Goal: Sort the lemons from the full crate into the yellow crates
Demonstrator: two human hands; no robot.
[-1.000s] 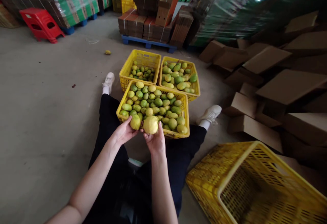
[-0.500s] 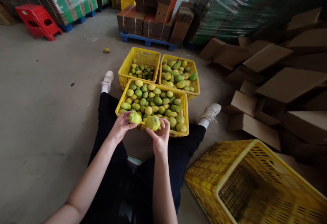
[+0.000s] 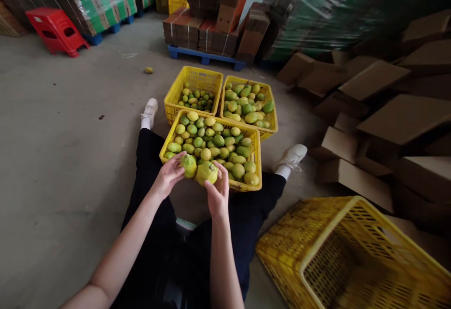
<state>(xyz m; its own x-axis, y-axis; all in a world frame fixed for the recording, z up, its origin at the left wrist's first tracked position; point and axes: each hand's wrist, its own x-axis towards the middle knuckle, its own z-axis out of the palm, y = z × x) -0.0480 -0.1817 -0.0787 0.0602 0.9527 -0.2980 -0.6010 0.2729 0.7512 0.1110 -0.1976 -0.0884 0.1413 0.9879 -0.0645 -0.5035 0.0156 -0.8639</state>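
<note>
My left hand (image 3: 170, 176) is closed round a green-yellow lemon (image 3: 189, 165), its fingers on the fruit's left side. A second, yellower lemon (image 3: 206, 173) with a knobby end is gripped in my right hand (image 3: 219, 191). Both fruits are held side by side above the near edge of a yellow crate (image 3: 260, 158). That crate, between my legs, holds many green and yellow lemons (image 3: 218, 140). Behind it stand two more yellow crates: the left one (image 3: 171, 97) has a low layer of small lemons, the right one (image 3: 274, 112) has larger, longer fruit.
At lower right a big yellow crate (image 3: 299, 227) lies tilted. Loose cardboard boxes (image 3: 398, 116) pile up on the right. A blue pallet (image 3: 206, 57) with flattened cartons is ahead, a red stool (image 3: 58, 32) far left. One lemon (image 3: 148, 70) lies on the floor.
The two lemons have come closer together and turned in my fingers. My right hand has shifted slightly left, and the view has moved a little.
</note>
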